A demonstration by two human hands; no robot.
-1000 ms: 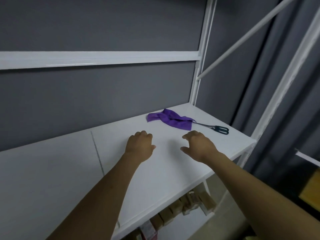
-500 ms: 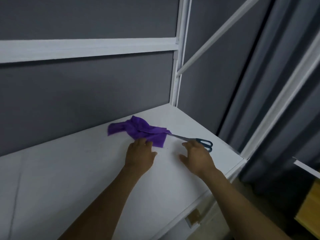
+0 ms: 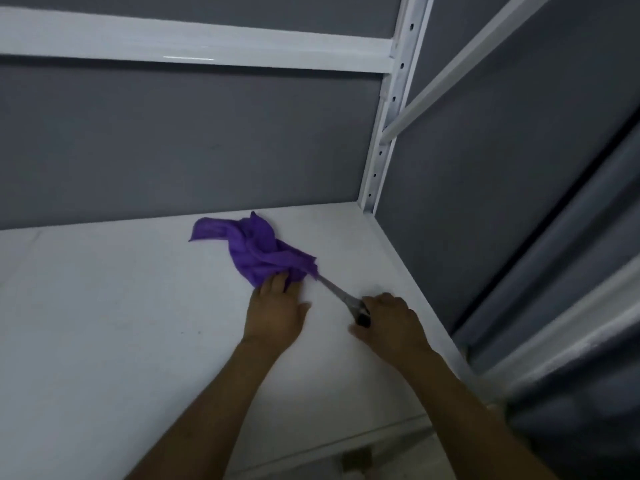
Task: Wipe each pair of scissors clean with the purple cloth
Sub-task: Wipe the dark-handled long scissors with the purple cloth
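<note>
A crumpled purple cloth lies on the white shelf, near the back wall. My left hand has its fingertips on the cloth's near edge. One pair of scissors lies to the right of the cloth, blade tips under the cloth's corner. My right hand is curled over the dark scissor handles, which are mostly hidden beneath it. No other scissors are in view.
The shelf's right edge runs close beside my right hand, with a white upright post at the back corner. A white crossbar spans above. Grey curtains hang to the right. A lower shelf shows under the front edge.
Both hands moved forward: the left now touches the cloth, and the right has closed over the scissor handles. The view shifted closer and to the right.
</note>
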